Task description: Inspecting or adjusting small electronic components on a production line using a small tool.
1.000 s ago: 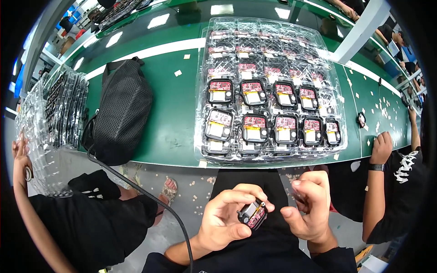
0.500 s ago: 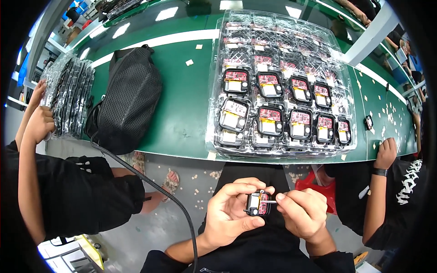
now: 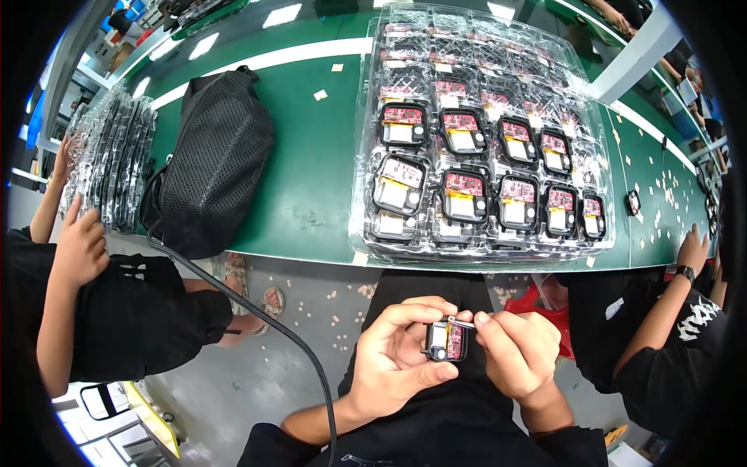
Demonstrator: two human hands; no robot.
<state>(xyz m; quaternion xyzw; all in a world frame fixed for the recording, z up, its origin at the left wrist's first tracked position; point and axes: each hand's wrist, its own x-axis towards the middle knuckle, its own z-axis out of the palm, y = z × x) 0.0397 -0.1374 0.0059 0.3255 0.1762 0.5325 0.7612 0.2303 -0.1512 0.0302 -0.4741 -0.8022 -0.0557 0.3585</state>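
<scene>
Above my lap, my left hand grips a small black watch-like housing by its edges, thumb below and fingers above. Its open face shows a red circuit board, a white block and a strip of yellow tape. My right hand pinches a thin metal tool, which looks like tweezers. The tool's tip lies at the housing's upper edge, close to my left fingertips; whether it grips anything is too small to tell.
On the green table, stacked clear plastic trays hold several similar housings. A black mesh bag lies left of them. A black cable crosses beside my left arm. Co-workers sit on both sides; the left one's hand is near upright plastic trays.
The metal tool has moved from the middle of the circuit board up to the housing's upper edge. The left co-worker's near hand has come away from the trays; the right co-worker's arm has reached farther forward.
</scene>
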